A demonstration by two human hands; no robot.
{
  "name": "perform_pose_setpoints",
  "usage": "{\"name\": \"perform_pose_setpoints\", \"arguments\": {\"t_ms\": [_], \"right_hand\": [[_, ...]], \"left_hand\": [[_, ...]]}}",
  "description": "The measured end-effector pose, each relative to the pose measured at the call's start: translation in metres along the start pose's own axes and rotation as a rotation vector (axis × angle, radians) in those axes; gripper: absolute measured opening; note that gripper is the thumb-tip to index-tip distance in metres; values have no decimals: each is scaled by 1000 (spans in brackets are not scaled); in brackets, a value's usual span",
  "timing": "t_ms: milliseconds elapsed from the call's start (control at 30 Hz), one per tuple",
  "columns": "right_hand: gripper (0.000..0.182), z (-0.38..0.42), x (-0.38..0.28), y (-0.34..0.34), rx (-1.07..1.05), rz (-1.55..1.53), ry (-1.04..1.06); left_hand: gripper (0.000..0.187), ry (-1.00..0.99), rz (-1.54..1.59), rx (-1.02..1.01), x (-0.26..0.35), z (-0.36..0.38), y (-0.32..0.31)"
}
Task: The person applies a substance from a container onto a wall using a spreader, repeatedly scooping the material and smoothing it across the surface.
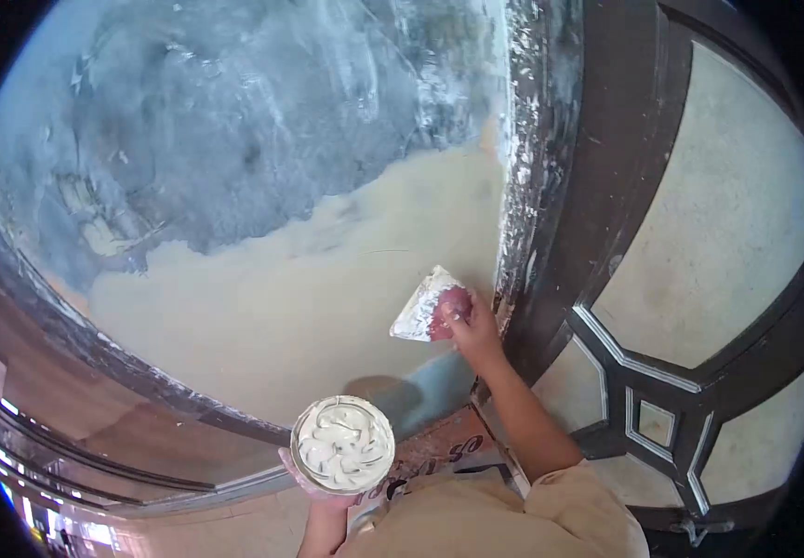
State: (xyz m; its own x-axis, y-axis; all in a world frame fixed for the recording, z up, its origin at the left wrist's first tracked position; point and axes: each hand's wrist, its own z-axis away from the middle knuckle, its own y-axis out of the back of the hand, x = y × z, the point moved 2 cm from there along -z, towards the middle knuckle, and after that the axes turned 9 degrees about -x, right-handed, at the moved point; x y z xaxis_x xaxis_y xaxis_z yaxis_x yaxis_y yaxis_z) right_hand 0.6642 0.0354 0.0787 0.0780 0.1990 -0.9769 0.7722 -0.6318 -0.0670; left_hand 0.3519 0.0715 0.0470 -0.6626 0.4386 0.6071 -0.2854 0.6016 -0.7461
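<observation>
Right hand [478, 327]: grip closed around the red part [446, 312] of a broad scraper [413, 314], fingers wrapped, no slack seen. Blade is triangular, smeared with thick white stuff, wide edge facing left. It's over the lower right of the wall surface; can't tell if the edge touches it.

Left hand [325, 499]: grip partly spread, cupping a round tub [343, 400] from below and its left side. Most fingers hidden under the tub, so exact finger spread can't be told. Tub sits lower centre, below and left of the scraper, well apart from it. White paste [341, 446] inside, swirled and ridged; smears on the rim.

Wall: cream coat [262, 325] across the lower part, ragged upper border. Above it, a mottled blue-grey area [253, 112] with pale streaks. Small bluish patch [434, 379] just below the scraper.

Right of that: dark upright frame [527, 149] spattered white, then a dark brown door [620, 139] with pale inset panels [713, 205]. Below, between the arms: orange box [453, 437] with dark lettering, partly covered by the tan shirt [476, 521].
</observation>
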Motion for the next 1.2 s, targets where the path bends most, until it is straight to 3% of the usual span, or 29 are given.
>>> {"name": "perform_pose_setpoints", "arguments": {"t_ms": [67,100,133,200,233,267,333,533,633,800,867,900,967,1100,1200], "right_hand": [[34,-4,-4,3,-12,247,318],[35,4,-24,1,-73,399,190],[35,6,-31,-4,-85,399,197],[39,9,-39,-14,-162,699,187],[40,10,-45,-19,-191,821,266],[40,10,-45,-24,-200,824,273],[37,10,-48,-40,-213,996,501],[31,14,-75,-97,-298,1326,783],[28,18,-90,-122,-307,1406,806],[26,22,-108,-161,-355,1566,885],[25,23,-116,-172,-383,1587,899],[25,25,-120,-177,-391,1611,914],[25,25,-128,-185,-400,1641,928],[25,3,-174,-194,-49,1848,1036],[27,2,-258,-189,141,1728,1051]], "left_hand": [[82,8,-8,-161,1,1,0],[85,-65,725,-7,-1,4,-11],[85,-79,725,-8,-1,4,-6],[94,66,110,75,-1,3,5],[95,-2,643,22,-3,6,5],[95,-14,646,21,-1,7,6],[95,47,107,78,2,10,14],[93,-12,210,75,14,21,32],[92,-20,94,93,28,30,33],[87,-31,212,-3,44,38,48],[86,-130,835,22,49,41,49],[85,-80,302,139,49,39,61],[85,-83,259,132,55,40,64],[85,-84,236,113,66,44,75],[87,-76,161,129,75,44,80]]}}
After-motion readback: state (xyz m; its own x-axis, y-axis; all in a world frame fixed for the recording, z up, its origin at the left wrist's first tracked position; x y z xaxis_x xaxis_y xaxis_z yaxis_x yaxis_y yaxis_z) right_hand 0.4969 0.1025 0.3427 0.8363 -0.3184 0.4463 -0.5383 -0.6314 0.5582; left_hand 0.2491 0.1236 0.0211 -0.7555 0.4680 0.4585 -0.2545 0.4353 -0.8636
